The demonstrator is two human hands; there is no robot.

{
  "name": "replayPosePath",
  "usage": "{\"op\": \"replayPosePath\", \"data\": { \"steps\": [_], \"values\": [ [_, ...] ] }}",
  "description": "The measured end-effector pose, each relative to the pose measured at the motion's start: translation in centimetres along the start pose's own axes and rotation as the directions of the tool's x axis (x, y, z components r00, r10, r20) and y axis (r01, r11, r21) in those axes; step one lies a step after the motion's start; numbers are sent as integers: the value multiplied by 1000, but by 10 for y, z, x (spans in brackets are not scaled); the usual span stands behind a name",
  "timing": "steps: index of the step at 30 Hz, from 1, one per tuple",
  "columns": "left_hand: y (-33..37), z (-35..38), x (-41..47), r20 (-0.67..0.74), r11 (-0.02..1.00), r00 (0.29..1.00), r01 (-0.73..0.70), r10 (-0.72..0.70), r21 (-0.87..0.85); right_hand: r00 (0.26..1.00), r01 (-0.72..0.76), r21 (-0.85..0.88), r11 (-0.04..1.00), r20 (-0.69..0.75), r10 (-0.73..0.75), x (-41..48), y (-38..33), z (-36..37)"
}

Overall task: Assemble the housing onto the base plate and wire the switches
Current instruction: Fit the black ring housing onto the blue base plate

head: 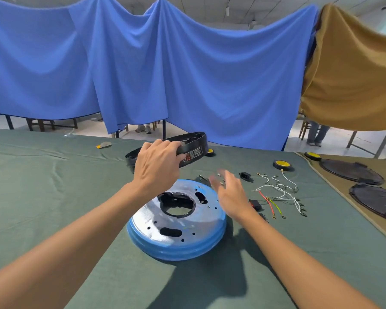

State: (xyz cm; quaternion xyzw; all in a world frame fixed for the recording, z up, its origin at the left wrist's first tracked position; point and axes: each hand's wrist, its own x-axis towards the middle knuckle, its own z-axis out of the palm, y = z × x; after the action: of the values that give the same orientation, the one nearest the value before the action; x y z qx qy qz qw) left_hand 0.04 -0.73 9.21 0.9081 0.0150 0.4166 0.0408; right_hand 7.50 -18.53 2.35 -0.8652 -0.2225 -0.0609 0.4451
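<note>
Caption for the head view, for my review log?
Left hand grips the black ring housing beyond the blue-rimmed base plate; open right hand hovers alongside, wires at right.

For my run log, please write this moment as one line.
step: housing pickup | left hand: grips black housing ring | right hand: open, blurred | base plate: flat on cloth | wires: loose beside plate

Housing point(187, 144) behind base plate point(198, 228) (both on table point(42, 186)), wires point(279, 192) to the right.
</note>
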Motion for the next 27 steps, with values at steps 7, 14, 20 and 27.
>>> {"op": "replayPosePath", "data": {
  "steps": [7, 14, 20, 27],
  "values": [
    [39, -24, 17, 14, 918, 981, 187, -195, -349, 982, -160, 358, 920, -39, 186, 9, -6, -43],
    [47, -33, 26, 284, 368, 913, 382, -293, -848, 975, -158, 486, 860, -61, 213, 11, -4, -61],
    [33, -35, 23, 545, -107, 775, 542, -321, -834, 938, -203, 539, 817, -133, 320, 14, 3, -63],
    [22, -32, 19, 679, -334, 681, 594, -276, -732, 930, -256, 622, 740, -49, 364, 10, 3, -51]
  ]
}}
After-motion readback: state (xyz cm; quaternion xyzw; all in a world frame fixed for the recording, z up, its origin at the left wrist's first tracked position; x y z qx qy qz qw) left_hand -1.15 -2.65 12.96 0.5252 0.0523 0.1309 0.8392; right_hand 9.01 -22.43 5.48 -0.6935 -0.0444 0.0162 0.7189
